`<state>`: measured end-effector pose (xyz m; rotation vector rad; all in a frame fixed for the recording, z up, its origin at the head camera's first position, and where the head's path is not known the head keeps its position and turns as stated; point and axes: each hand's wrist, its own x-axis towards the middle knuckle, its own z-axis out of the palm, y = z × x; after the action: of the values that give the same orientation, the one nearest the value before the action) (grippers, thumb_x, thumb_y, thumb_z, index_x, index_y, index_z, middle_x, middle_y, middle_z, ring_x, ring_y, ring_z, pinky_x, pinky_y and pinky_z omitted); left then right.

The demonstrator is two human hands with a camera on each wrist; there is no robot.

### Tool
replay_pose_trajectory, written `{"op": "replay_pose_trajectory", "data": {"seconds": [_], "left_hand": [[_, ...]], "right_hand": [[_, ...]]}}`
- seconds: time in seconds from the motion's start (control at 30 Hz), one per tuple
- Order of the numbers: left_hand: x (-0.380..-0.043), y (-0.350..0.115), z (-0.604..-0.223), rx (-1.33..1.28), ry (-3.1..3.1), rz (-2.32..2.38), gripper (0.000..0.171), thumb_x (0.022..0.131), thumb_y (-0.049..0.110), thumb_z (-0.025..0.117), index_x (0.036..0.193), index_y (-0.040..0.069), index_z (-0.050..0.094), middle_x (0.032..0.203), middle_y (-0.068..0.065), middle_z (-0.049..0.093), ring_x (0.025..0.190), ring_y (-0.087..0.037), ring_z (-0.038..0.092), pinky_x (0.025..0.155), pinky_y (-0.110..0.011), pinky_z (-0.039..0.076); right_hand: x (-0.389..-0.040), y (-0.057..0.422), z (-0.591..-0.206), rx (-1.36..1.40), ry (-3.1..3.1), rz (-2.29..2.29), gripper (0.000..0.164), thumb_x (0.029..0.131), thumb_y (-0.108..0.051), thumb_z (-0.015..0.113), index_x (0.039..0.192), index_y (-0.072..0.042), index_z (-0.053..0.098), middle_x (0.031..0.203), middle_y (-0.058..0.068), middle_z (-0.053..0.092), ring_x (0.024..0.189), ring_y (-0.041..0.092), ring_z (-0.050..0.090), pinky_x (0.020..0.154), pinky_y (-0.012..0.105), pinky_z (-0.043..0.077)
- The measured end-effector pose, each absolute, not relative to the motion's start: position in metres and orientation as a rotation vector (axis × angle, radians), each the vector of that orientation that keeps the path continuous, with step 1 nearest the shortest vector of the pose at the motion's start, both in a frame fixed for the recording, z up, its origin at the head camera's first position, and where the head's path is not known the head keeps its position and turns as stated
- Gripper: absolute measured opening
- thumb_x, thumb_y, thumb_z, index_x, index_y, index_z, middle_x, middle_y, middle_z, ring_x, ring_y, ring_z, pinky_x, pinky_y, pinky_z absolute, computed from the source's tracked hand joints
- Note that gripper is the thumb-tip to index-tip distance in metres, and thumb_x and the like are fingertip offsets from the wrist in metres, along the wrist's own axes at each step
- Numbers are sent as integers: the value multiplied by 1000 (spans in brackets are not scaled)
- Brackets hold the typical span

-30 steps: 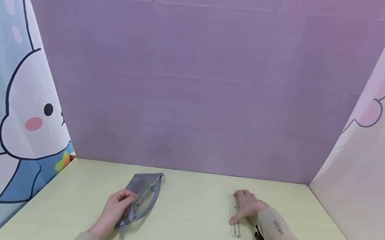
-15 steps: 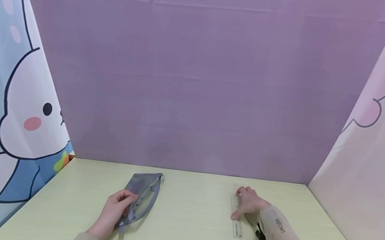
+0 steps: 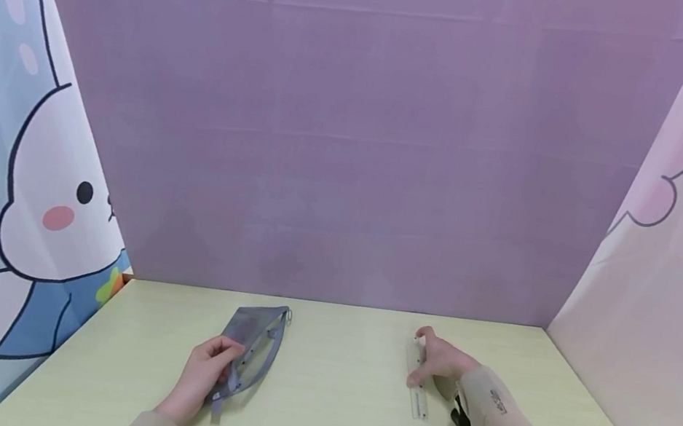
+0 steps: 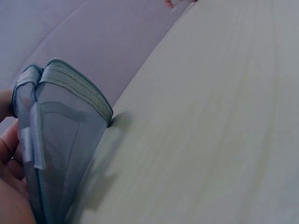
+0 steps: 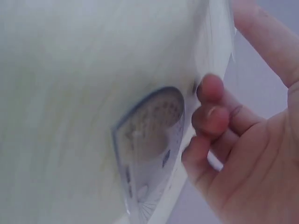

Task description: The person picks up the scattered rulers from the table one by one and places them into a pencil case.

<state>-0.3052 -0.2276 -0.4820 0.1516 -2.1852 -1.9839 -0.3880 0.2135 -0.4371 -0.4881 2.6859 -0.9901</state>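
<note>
My left hand [image 3: 206, 364] pinches the near side of a grey-blue mesh zip pouch [image 3: 245, 327], whose mouth gapes to the right. In the left wrist view the see-through pouch [image 4: 70, 135] stands up from the table, with fingers behind its left edge. Towards the right, my right hand [image 3: 442, 357] grips a clear plastic ruler [image 3: 419, 405], thumb and fingertips set apart along its length. Up close in the right wrist view, the ruler [image 5: 145, 158] has a rounded, blue-edged end with printed marks. My right hand [image 5: 252, 158] has several fingers curled beside it.
Both hands work above a pale yellow table [image 3: 328, 388]. A purple cloth backdrop [image 3: 353, 134] rises at its far edge. Printed cloths hang at the sides, a cartoon rabbit [image 3: 67, 187] on the left one. A black strap [image 3: 461, 415] sits at my right wrist.
My right fingers have closed in on the ruler, and its far end has shifted slightly upward in view. The left hand and pouch stay put.
</note>
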Motion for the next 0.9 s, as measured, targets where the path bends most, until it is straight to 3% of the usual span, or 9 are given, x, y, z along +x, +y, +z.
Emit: {"op": "replay_pose_trajectory", "data": {"seconds": [0.13,0.3,0.53,0.9], "left_hand": [[-306,-228,-483,149,-2181,-1990,18,88,17,68,96,1,66,76,-6,55,63,-14,48,58,-26,43],[-305,-229,-484,146,-2180,-1990,18,88,17,68,95,1,66,73,-3,54,62,-14,48,58,-25,43],[-305,-228,-484,146,-2188,-1976,17,88,17,67,95,1,66,73,-2,54,62,-14,48,58,-25,43],[-305,-228,-483,139,-2183,-1981,17,88,17,68,95,1,66,72,-2,54,62,-13,48,58,-25,44]], "right_hand": [[-387,214,-437,-538,2646,-1069,98,70,-11,86,140,6,19,76,8,56,66,17,49,67,33,43],[-386,214,-440,-504,2574,-1223,88,80,-6,78,141,5,15,70,6,55,56,16,48,58,30,44],[-386,216,-447,-504,2428,-1459,76,89,-1,65,141,7,11,76,11,61,62,19,58,59,33,51],[-387,221,-449,-465,2195,-1702,78,92,-1,59,145,4,1,94,19,61,68,19,59,64,32,52]]}}
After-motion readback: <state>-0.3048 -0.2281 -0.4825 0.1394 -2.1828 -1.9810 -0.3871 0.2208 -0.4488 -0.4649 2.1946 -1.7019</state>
